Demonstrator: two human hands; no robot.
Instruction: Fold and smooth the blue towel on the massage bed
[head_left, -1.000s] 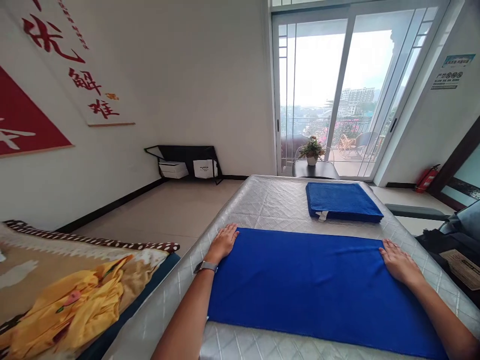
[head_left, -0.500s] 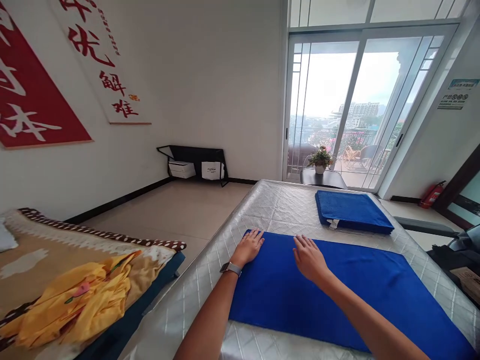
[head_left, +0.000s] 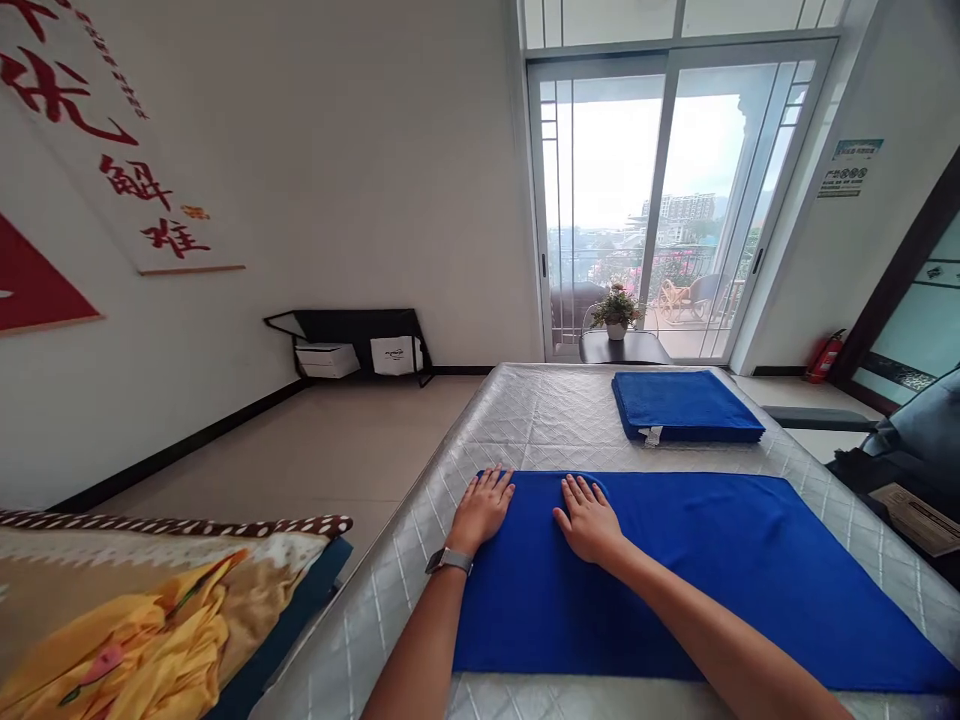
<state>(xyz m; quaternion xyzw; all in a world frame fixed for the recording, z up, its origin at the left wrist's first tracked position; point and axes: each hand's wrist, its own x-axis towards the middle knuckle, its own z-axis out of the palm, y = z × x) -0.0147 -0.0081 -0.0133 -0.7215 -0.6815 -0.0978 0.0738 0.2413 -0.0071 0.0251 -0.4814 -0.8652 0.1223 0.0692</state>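
Note:
A long blue cloth (head_left: 675, 580) lies spread flat on a silver quilted table cover (head_left: 517, 410). My left hand (head_left: 482, 508), with a grey-banded watch (head_left: 448, 562) on the wrist, rests flat on the cloth's far left corner, fingers stretched out. To its right, my right hand (head_left: 589, 520) lies palm down near the far edge, fingers extended, with a small ripple in the cloth by its fingertips. Beyond the cloth sits a folded stack of blue cloths (head_left: 686, 405) with a white tag (head_left: 651, 435) at its near left corner.
At the lower left, yellow fabric (head_left: 150, 640) lies on a patterned blanket (head_left: 262, 560). A potted plant (head_left: 616, 318) stands on a chair behind the table. A black rack (head_left: 356, 330) holds white boxes by the wall. A fire extinguisher (head_left: 825, 355) stands at right.
My right hand has shifted slightly left and down onto the cloth, closer to my left hand, and a ripple shows at the far edge. The camera view has turned a little right.

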